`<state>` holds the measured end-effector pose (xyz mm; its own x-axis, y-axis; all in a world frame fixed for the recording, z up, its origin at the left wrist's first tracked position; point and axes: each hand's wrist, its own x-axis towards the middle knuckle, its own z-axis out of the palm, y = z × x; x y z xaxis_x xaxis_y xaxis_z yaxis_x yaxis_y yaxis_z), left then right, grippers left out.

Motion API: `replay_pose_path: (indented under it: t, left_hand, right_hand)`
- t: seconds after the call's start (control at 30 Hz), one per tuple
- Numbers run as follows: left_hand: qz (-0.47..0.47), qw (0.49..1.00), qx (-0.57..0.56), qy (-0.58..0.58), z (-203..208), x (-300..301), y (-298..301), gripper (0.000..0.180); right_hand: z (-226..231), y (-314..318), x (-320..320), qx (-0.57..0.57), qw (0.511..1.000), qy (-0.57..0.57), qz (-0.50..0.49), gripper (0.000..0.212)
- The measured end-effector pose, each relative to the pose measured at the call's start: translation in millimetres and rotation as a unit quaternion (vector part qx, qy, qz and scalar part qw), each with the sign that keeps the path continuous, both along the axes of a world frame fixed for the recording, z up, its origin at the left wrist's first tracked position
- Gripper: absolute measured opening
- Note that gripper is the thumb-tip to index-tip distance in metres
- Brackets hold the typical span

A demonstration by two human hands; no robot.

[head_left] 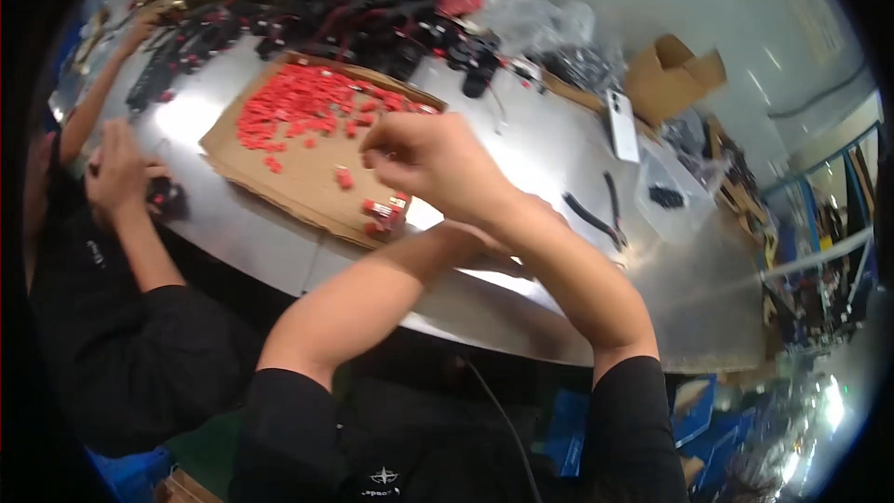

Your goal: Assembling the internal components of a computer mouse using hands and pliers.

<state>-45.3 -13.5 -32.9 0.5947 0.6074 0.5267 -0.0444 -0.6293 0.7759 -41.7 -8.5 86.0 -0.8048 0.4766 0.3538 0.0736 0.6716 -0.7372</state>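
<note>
My forearms cross over the steel table. My right hand [414, 151] hovers above the right side of a shallow cardboard tray [279, 188], its fingers curled in; whether anything small is in them is hidden. Small red plastic pieces [293, 98] lie heaped toward the tray's far left, and a few with metal-looking parts [382, 212] sit at its near right corner. Beneath my right forearm, my left hand [533, 212] is almost wholly covered, so its fingers and anything in them do not show. Black-handled pliers [596, 214] rest on the table to the right of my hands.
A pile of black parts with cords [363, 5] fills the back of the table. Farther right are a white phone [622, 126], an open cardboard box [672, 82] and a clear plastic bag [670, 191]. At left, another person's hands [119, 172] are near a dark part [166, 196].
</note>
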Motion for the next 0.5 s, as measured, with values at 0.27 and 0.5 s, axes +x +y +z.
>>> replay_pose_path:
  t: [0.27, 0.5]
  left_hand:
    - [0.062, 0.979, -0.008, 0.196, 36.8, 7.0, 10.1, 0.051]
    - [0.08, 0.979, 0.024, 0.186, 36.9, 10.6, 9.2, 0.051]
  right_hand:
    - [-10.9, 13.4, 228.3, -0.172, 0.944, 0.001, -0.281, 0.019]
    - [-30.8, -9.7, 263.1, -0.058, 0.952, -0.061, -0.294, 0.017]
